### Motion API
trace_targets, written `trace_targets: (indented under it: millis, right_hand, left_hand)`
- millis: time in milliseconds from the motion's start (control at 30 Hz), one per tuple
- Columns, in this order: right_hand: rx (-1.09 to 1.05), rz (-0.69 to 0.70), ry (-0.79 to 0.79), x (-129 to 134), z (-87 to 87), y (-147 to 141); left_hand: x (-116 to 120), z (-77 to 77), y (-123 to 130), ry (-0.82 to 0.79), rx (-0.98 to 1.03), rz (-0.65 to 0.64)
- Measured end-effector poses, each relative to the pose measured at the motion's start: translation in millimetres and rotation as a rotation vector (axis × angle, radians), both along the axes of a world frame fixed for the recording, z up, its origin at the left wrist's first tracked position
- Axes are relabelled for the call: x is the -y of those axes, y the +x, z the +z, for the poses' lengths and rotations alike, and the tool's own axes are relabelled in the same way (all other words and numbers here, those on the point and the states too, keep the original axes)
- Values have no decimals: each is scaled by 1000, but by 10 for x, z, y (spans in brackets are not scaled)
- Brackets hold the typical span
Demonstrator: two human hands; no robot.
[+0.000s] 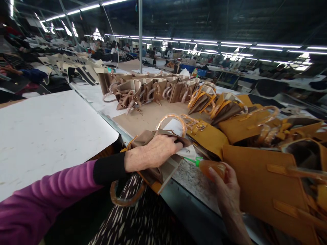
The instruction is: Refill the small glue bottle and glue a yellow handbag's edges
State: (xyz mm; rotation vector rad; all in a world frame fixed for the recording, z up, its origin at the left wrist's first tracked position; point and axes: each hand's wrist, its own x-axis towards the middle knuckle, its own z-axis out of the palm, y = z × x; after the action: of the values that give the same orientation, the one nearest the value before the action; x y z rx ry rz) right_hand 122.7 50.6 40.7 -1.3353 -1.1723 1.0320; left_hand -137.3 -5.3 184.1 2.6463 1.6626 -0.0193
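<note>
My left hand point(160, 149) is closed on the brown lining of a mustard-yellow handbag point(158, 175), which lies tilted over the table's edge at my lap. One plastic-wrapped handle point(125, 202) of the bag hangs down; another wrapped handle point(170, 117) loops up beyond my hand. In my right hand point(226, 185) is a squeeze bottle point(212, 169) of amber liquid with a green nozzle. Its thin tip points left at the bag's opening, close to a white piece point(186, 151). Whether the tip touches the bag I cannot tell.
Several yellow handbags point(258, 170) crowd the table on the right, one with metal fittings lying just beyond my hands. A row of brown handbags point(158, 86) stands at the back. To the left is a white tabletop point(51, 129). A pole point(140, 37) rises behind; people work farther off.
</note>
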Motion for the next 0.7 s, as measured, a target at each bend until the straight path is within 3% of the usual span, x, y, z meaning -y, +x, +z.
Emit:
trace_targets:
  millis: [467,700]
  right_hand:
    - [-61,52,-71,36,-44,114]
    - [-64,39,-61,-3,-100,52]
  left_hand:
    - [17,-153,-47,87,55,-5]
    - [42,-127,-47,62,69,9]
